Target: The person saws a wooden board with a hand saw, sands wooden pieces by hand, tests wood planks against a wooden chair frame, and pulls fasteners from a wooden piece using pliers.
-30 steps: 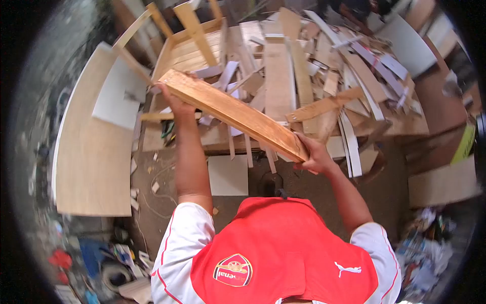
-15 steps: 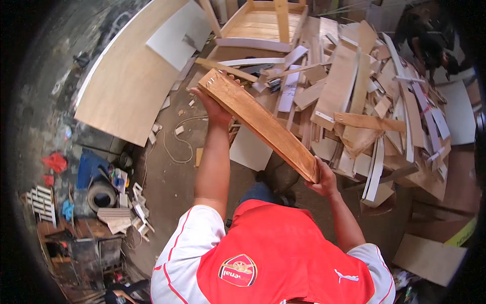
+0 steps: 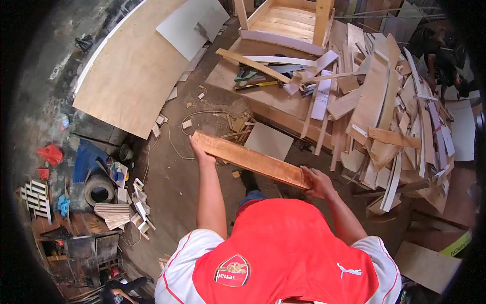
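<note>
Across the workshop floor point(image 3: 169, 202), a plywood sheet point(image 3: 131, 71) spreads at 10 o'clock, scrap wood point(image 3: 372, 96) between 2 and 3. Before the red shirt point(image 3: 288, 228), a plank point(image 3: 253, 160) points its long axis from 10 to 4, left hand point(image 3: 203, 156) gripping the upper end, fingers partly hidden; right hand point(image 3: 320, 183) clasping the lower.

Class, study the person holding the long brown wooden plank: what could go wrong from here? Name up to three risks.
1. The left hand and right hand hold the long brown wooden plank near its ends; if either grip slips, that end could drop.
2. The thin pale cord looped on the grey-brown floor could become a trip hazard.
3. The jumbled heap of pale wooden boards has ends sticking out; a knock might dislodge some.
</note>
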Available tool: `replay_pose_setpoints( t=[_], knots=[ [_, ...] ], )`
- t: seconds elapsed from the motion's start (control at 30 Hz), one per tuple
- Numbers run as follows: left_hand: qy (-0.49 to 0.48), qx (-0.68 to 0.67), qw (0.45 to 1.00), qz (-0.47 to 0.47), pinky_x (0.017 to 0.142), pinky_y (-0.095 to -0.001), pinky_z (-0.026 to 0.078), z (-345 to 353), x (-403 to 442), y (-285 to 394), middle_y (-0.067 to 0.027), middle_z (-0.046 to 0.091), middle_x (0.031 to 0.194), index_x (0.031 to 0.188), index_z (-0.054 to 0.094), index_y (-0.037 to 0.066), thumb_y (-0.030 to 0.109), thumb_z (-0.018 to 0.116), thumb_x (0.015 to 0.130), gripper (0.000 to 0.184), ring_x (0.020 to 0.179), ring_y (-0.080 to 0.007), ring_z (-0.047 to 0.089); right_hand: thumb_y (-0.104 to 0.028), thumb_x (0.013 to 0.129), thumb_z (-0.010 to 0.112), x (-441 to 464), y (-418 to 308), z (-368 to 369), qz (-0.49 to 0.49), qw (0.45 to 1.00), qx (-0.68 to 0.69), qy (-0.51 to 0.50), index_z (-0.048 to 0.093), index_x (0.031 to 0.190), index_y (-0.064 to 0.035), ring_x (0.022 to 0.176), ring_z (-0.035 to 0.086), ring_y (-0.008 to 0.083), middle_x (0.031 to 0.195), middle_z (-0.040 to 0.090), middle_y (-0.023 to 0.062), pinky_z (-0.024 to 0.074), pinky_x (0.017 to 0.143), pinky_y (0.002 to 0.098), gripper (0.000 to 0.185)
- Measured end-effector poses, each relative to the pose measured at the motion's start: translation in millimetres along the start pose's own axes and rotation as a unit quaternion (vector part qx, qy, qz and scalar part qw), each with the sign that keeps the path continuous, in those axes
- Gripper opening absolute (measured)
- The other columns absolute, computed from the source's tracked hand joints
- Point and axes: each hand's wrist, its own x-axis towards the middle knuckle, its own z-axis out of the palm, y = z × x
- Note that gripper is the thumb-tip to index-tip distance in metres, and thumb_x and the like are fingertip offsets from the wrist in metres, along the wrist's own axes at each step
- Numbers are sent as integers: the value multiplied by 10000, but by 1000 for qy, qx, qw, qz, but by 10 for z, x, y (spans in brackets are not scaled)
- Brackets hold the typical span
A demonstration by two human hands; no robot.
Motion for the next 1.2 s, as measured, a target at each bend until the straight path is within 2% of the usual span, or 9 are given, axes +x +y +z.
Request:
replay_pose_setpoints(
  t=[0.23,0.4,0.5,0.53,0.63,0.77,0.9,0.93,1.2],
  knots=[
    [41,-5,999,27,1099,-519,469,-454,941,856,-91,586,1437,1447,525,145,693,516,959,733,1321,-318,571,-265,571,909,1329,-708,287,-22,1000,-12,8,464,1520,-187,1202,611,379,1328,623,146,517,1011,477,1052],
    [70,8,979,192,1144,-501,431,-275,1534,1358,-74,361,1607,1585,269,157,507,558,1029,717,1432,-296,451,-245,556,915,2200,-852,351,-81,989,-79,97,517,1476,-180,1173,614,358,1328,623,123,510,991,469,1004],
    [83,39,972,215,1136,-478,421,-42,1742,1554,-32,423,1540,1518,347,228,608,472,1042,622,1363,-259,507,-226,574,908,2542,-979,357,-78,978,-122,147,518,1474,-161,1188,612,363,1337,616,132,505,1004,478,983],
    [71,-4,980,186,1104,-455,431,207,1609,1701,-34,497,1462,1455,416,190,624,440,1053,592,1315,-249,536,-200,567,908,2639,-960,378,-82,975,-129,164,519,1452,-113,1216,598,375,1341,608,146,499,1026,475,970],
    [-98,-24,974,201,1055,-436,456,435,1687,1875,-34,561,1373,1387,477,152,610,421,1066,562,1269,-243,563,-184,570,914,2885,-841,514,-40,978,-120,165,494,1458,-94,1226,580,387,1336,599,147,486,1044,474,986],
    [-171,-23,958,228,1011,-372,494,779,1652,2087,-36,628,1241,1298,562,105,535,528,1060,492,1165,-180,611,-183,595,932,3224,-632,779,-12,979,-108,175,411,1499,-96,1255,548,407,1386,543,174,473,1070,483,1047],
    [-181,-13,949,257,989,-367,516,858,2141,2236,-49,644,1227,1286,574,76,440,505,1096,416,1151,-174,625,-209,610,945,3732,-603,937,-14,978,-107,178,381,1510,-110,1259,544,411,1383,533,184,477,1069,488,1066],
    [-163,13,954,253,994,-384,508,891,2290,2270,-68,624,1239,1316,531,70,523,518,1067,517,1164,-197,618,-212,614,945,3869,-606,957,-11,979,-103,176,381,1508,-112,1259,545,412,1379,536,184,478,1067,488,1062],
    [-161,67,963,204,1020,-394,501,1531,3916,2397,-66,612,1268,1282,551,74,478,498,1089,451,1193,-204,606,-218,635,940,5034,-551,943,61,979,-107,161,381,1509,-126,1221,559,407,1328,560,185,497,1041,473,1042]
  ],
)
